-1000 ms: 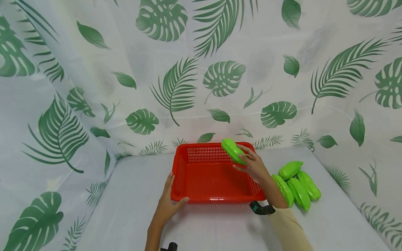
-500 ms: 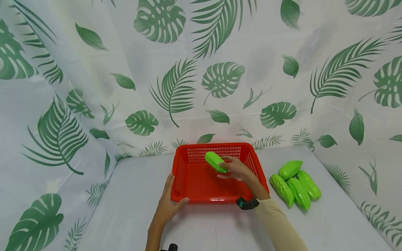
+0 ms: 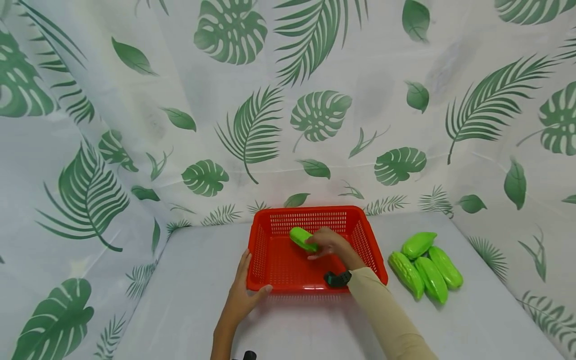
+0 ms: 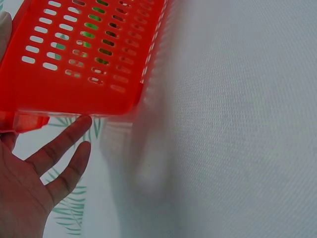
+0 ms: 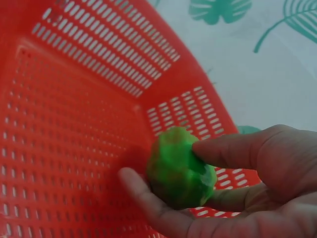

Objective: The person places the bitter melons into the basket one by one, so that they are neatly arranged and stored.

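Note:
My right hand [image 3: 327,242] is low inside the red plastic basket [image 3: 310,288], its fingers and thumb holding a bright green bitter melon [image 3: 300,237]. In the right wrist view the bitter melon [image 5: 173,161] shows end-on, with thumb and fingers on different sides of it, close over the perforated floor. My left hand [image 3: 241,295] rests at the basket's front left corner, thumb toward the front rim and fingers along the left side. The left wrist view shows the left hand's fingers [image 4: 58,148] spread and fairly straight, fingertips at the basket wall [image 4: 74,94].
Several more green bitter melons [image 3: 430,278] lie in a cluster on the white tabletop [image 3: 189,290], right of the basket. Behind the table hangs a white leaf-print sheet [image 3: 270,190], which also runs down both sides.
My right hand has carried the bitter melon from above the basket's back right side leftward and down into the basket. The left hand has stayed at the basket's corner.

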The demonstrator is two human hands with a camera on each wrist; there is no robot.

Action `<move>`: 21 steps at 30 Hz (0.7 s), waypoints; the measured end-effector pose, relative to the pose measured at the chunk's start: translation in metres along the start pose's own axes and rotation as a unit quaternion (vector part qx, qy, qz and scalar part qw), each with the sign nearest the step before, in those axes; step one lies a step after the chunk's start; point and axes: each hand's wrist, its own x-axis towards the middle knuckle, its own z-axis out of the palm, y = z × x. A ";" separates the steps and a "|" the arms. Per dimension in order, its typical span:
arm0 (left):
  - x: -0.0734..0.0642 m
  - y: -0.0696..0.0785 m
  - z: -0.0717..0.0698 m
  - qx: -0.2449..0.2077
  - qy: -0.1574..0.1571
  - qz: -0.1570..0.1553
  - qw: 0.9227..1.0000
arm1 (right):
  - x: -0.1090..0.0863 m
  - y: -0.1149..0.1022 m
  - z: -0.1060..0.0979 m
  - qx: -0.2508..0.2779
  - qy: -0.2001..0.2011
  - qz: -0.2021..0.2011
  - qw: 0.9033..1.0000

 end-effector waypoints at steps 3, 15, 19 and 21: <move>0.001 -0.001 0.000 -0.003 0.002 0.000 1.000 | 0.004 -0.001 0.005 -0.026 -0.008 0.000 1.000; 0.002 -0.004 0.000 -0.002 0.004 0.002 1.000 | 0.011 -0.011 0.035 -0.100 0.009 0.012 0.995; 0.002 -0.004 0.001 -0.009 0.002 0.000 1.000 | 0.012 -0.013 0.044 -0.137 0.005 0.018 0.990; 0.001 -0.004 0.001 -0.009 -0.001 -0.001 1.000 | 0.011 -0.012 0.048 -0.153 0.002 0.023 0.988</move>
